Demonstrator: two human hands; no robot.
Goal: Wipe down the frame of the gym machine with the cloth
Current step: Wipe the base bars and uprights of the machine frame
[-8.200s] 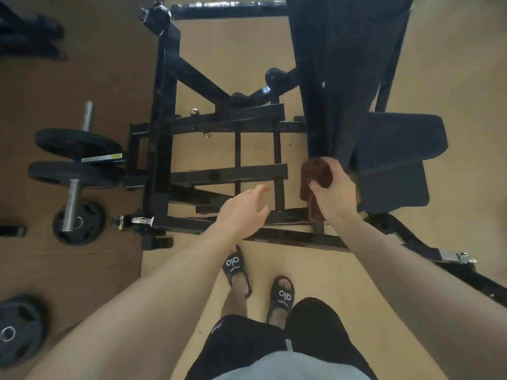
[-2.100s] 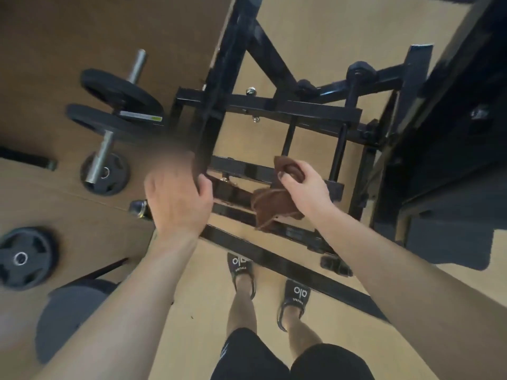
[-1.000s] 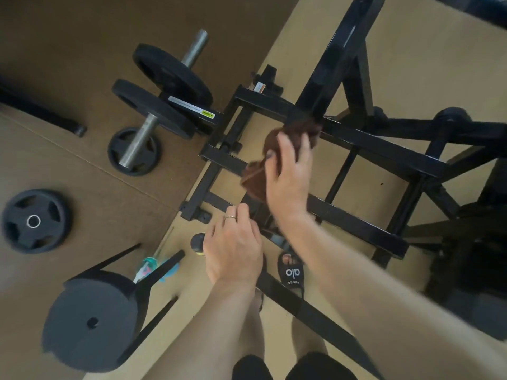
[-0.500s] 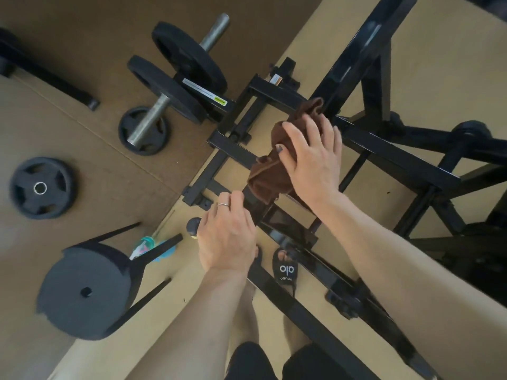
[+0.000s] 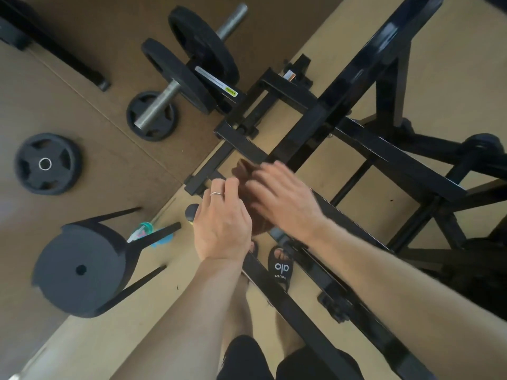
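My right hand [image 5: 282, 198], blurred, lay over the brown cloth [image 5: 247, 174], though I couldn't tell its grip. My left hand [image 5: 222, 226] sat beside it at eight o'clock, fingers curled; what they held was hidden. The cloth touched a low bar of the black frame [image 5: 310, 127]. At nine o'clock lay a loose weight plate [image 5: 48, 163], at seven a black stool [image 5: 79, 270].

Gym: weight plates [image 5: 47, 163], loaded bar [image 5: 192, 69], black machine frame [image 5: 356, 78]
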